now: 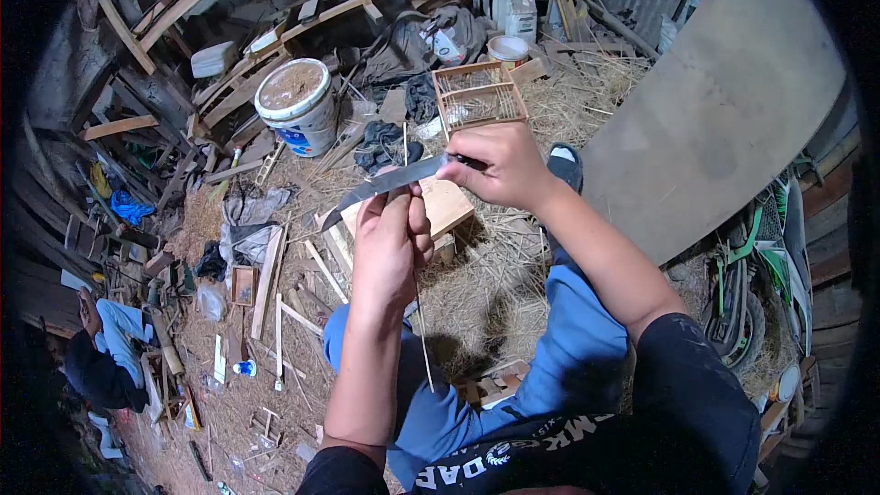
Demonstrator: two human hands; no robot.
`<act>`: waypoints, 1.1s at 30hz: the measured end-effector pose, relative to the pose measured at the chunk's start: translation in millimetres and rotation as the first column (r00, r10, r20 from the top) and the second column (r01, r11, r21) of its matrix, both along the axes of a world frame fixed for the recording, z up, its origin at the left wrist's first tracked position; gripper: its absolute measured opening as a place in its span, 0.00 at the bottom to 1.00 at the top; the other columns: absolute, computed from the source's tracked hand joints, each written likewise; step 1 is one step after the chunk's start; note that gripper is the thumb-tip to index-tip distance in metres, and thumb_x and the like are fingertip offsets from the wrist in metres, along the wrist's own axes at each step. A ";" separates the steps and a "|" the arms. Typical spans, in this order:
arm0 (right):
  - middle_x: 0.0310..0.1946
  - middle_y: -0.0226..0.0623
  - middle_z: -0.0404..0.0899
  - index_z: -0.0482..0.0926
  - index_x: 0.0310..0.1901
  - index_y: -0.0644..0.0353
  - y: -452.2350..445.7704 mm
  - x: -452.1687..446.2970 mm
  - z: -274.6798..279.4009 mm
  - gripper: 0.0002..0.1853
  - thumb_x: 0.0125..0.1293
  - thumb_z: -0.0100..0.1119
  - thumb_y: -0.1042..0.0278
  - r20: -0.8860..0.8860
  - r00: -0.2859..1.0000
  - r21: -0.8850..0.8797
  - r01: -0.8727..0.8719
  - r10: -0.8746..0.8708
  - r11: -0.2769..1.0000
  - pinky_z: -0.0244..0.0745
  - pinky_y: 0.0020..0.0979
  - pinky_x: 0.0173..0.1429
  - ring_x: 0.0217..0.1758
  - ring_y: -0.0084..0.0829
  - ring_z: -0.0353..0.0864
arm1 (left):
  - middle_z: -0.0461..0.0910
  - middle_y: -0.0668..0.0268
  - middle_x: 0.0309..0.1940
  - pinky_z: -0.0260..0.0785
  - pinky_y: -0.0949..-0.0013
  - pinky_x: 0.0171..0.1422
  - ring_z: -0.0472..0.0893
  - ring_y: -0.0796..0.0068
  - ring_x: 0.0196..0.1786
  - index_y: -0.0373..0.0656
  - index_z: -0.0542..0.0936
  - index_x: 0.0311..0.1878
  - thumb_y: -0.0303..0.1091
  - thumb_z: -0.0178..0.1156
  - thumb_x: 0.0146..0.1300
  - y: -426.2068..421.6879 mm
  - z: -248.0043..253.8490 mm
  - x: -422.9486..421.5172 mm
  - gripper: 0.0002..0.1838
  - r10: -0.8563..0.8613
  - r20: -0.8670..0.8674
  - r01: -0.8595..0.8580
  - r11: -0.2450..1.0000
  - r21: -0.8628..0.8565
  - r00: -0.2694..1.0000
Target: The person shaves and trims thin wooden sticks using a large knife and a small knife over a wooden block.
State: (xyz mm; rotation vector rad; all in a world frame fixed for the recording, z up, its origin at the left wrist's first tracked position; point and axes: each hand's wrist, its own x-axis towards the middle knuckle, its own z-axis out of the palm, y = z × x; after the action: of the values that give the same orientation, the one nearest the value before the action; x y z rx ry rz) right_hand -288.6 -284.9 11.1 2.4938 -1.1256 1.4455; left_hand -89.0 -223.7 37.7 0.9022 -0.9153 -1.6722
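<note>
My right hand [500, 165] is closed around the dark handle of a large knife [390, 181], whose broad grey blade points left and slightly down. Below the blade, my left hand [392, 243] is closed with its fingers pinched on a thin wooden strip [422, 339]. The strip runs from above the blade down toward my lap. The blade crosses the strip just over my left fingertips; whether its edge bites into the wood cannot be made out. A pale wooden block [446, 209] stands behind my hands.
A small slatted wooden frame [479, 96] lies beyond the block, near a white bucket [295, 119]. A large flat panel [715, 101] leans at right by a green motorcycle [747, 261]. Wood scraps [268, 282] and straw litter the floor. Another person [101, 367] sits at far left.
</note>
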 end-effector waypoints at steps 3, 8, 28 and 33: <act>0.23 0.36 0.82 0.84 0.31 0.54 -14.1 -9.4 -3.9 0.21 0.65 0.65 0.42 0.046 0.996 0.030 0.072 -0.074 0.997 0.74 0.37 0.28 0.25 0.41 0.83 | 0.60 0.81 0.17 0.44 0.80 0.15 0.53 0.90 0.14 0.49 0.73 0.42 0.41 0.51 0.80 -1.8 -2.2 -0.1 0.09 0.025 0.017 -0.024 0.998 -0.065 1.000; 0.24 0.39 0.82 0.85 0.36 0.57 -25.4 -21.9 -7.0 0.18 0.71 0.62 0.49 0.268 0.939 0.230 0.156 -0.217 0.960 0.72 0.34 0.30 0.25 0.33 0.81 | 0.60 0.80 0.17 0.42 0.79 0.14 0.52 0.90 0.13 0.48 0.73 0.42 0.42 0.49 0.80 -0.1 -2.7 -3.0 0.11 0.027 0.103 -0.007 0.982 -0.190 0.994; 0.23 0.38 0.79 0.81 0.29 0.60 1.7 1.5 -5.0 0.22 0.66 0.67 0.46 0.039 0.993 0.000 0.109 -0.109 0.994 0.71 0.36 0.28 0.23 0.40 0.79 | 0.60 0.80 0.17 0.43 0.78 0.14 0.52 0.89 0.14 0.47 0.72 0.44 0.42 0.48 0.81 0.8 -9.8 21.8 0.11 0.044 0.099 -0.026 0.985 -0.173 0.994; 0.23 0.38 0.79 0.82 0.30 0.59 7.4 15.8 1.3 0.21 0.67 0.66 0.46 0.034 0.998 -0.035 0.054 -0.053 0.998 0.70 0.35 0.29 0.23 0.39 0.79 | 0.60 0.80 0.17 0.43 0.78 0.15 0.52 0.89 0.14 0.47 0.72 0.43 0.42 0.48 0.81 5.2 -11.7 21.2 0.11 0.095 0.156 -0.063 0.979 -0.195 0.983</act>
State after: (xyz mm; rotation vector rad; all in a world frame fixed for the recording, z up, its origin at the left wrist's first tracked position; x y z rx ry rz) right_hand -272.8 -277.5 12.3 2.4055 -1.1523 1.4853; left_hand -67.7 -218.5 26.0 0.9439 -1.1159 -1.4310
